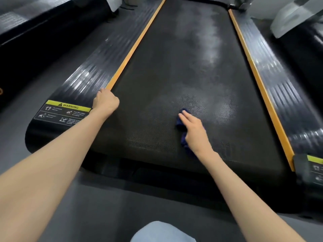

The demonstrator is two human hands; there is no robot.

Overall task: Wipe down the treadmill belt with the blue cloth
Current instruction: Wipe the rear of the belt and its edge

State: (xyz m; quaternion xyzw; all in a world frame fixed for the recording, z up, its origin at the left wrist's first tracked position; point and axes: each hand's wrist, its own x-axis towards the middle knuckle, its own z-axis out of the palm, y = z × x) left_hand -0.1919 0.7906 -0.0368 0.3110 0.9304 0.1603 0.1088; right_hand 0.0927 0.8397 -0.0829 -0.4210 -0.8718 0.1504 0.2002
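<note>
The black treadmill belt [174, 70] runs away from me between two orange edge strips. Pale streaks and patches show along its right half. My right hand [194, 131] lies flat with straight fingers on the dark blue cloth [181, 127], pressing it onto the near middle of the belt; only the cloth's left edge and a fold near my wrist show. My left hand [104, 102] rests with curled fingers at the belt's left edge, where the orange strip [136, 44] ends. What its fingers are closed around is hidden.
Ribbed black side rails [94, 67] flank the belt, each with a yellow warning label [68, 106] near its end. Grey floor [108, 215] lies in front. Another machine stands at the right [297, 16]. My knee in light fabric [162, 231] shows at the bottom.
</note>
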